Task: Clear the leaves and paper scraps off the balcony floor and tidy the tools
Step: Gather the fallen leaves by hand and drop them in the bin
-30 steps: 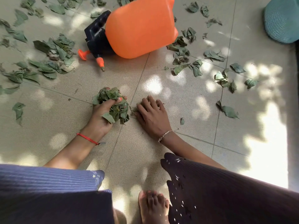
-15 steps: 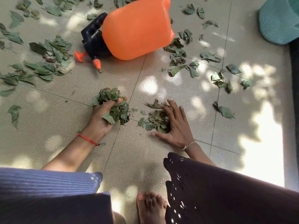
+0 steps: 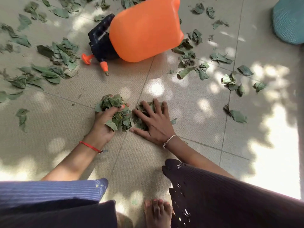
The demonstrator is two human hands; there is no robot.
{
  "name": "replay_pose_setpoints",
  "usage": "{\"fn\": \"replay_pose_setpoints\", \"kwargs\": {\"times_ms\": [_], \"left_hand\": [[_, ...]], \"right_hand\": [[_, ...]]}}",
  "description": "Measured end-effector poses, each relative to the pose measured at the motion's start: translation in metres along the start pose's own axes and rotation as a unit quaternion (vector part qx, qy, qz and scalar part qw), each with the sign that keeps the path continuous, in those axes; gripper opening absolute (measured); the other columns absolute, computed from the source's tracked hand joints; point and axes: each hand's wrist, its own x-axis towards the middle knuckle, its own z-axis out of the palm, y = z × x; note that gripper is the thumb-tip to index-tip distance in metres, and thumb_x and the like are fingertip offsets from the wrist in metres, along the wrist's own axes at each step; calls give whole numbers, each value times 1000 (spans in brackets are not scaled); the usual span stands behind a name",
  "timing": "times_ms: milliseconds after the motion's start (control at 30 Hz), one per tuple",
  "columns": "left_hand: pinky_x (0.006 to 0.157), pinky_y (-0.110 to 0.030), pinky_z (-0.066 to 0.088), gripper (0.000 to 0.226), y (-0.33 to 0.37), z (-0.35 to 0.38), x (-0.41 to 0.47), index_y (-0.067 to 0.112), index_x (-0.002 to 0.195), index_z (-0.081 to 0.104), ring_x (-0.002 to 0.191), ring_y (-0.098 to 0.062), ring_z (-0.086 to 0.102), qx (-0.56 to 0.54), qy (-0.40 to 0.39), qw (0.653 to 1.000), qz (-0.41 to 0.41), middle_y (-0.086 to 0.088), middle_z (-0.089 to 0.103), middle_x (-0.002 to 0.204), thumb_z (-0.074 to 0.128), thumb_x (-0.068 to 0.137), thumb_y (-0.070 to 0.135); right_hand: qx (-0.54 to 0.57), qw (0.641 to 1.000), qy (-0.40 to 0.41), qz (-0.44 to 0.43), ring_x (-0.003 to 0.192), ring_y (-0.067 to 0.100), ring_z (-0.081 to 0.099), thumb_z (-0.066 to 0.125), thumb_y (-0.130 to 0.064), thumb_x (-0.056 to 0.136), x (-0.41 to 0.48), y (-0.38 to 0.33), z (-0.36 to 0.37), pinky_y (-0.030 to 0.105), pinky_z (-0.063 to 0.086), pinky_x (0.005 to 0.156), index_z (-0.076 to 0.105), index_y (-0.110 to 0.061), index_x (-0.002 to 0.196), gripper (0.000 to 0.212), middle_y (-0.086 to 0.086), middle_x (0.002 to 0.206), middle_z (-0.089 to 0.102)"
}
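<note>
The orange sprayer (image 3: 144, 28) is lying on its side on the tiled floor (image 3: 181, 99), its black pump head pointing left. Just in front of it, nearer the person, the left grip (image 3: 105, 124) is clamping a bunch of leaves (image 3: 115, 102), fingers curled round it. Also in front of the sprayer, the right grip (image 3: 154, 122) is pressing flat, fingers spread apart, on a small leaf pile (image 3: 139, 120) touching the bunch. Loose leaves (image 3: 60, 51) are lying scattered left and right of the sprayer, and a teal basket (image 3: 289, 20) is sitting well to its right.
</note>
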Motion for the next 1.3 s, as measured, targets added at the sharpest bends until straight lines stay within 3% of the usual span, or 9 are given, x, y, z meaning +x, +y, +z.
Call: {"fn": "replay_pose_setpoints", "kwargs": {"times_ms": [167,300,400,500,567,800,1033,1200,1300], "left_hand": [[51,-20,53,29,3,-2,0,6,69,72,61,-9,69,-6,5,1000,-2,-1,72,66,52,88,-2],[54,-19,53,13,4,0,-1,5,85,61,61,-7,68,-2,12,1000,8,0,72,65,51,88,-3],[55,-19,54,15,4,1,-2,6,84,60,60,-8,68,2,11,1000,14,-1,71,64,51,87,-5],[55,-20,55,15,3,-1,-2,7,84,60,62,-8,68,5,11,1000,19,-1,72,65,52,87,-5],[56,-21,55,15,2,-2,-1,8,86,61,63,-9,69,1,10,1000,15,-2,72,66,53,86,-5],[52,-22,54,24,0,-1,-1,9,77,68,62,-10,69,-9,1,1000,-1,-3,72,66,52,87,-6],[56,-20,54,13,-1,4,-4,6,93,60,63,-4,68,40,-44,998,14,4,72,67,50,89,-2],[50,-7,45,25,-3,8,-18,4,107,55,53,8,62,57,-49,997,32,18,64,50,41,92,-10],[51,-18,53,25,-4,7,-7,6,76,73,60,-7,68,25,-29,999,3,2,72,65,53,88,-3]], "right_hand": [[-52,997,53,-24,89,30,55,32,-52,90,17,-6,-3,37,43,67,56,-23,107,42,4,107,59],[-22,994,98,-47,71,26,56,51,-38,88,25,-6,5,27,41,46,44,-13,100,28,7,89,60],[-6,991,125,-44,57,25,54,67,-22,79,26,-2,10,20,32,37,40,-8,95,34,10,74,59],[26,989,134,-64,45,23,50,44,-17,85,28,1,7,20,33,35,39,-8,89,12,11,67,58],[70,986,145,-39,38,19,45,38,-17,84,29,6,2,20,34,33,41,-7,85,11,10,61,56],[255,894,297,221,52,5,29,48,-16,82,5,36,-22,15,23,50,50,1,65,24,-3,59,37],[330,838,302,313,65,11,47,52,-19,83,-37,40,-10,13,35,61,57,1,71,24,12,72,58],[283,889,268,240,78,15,42,55,-15,82,-46,25,-1,23,37,71,57,-1,71,18,9,75,57],[94,968,194,124,73,18,38,70,-6,72,-41,22,6,28,38,61,50,-6,74,20,8,70,55]]}}
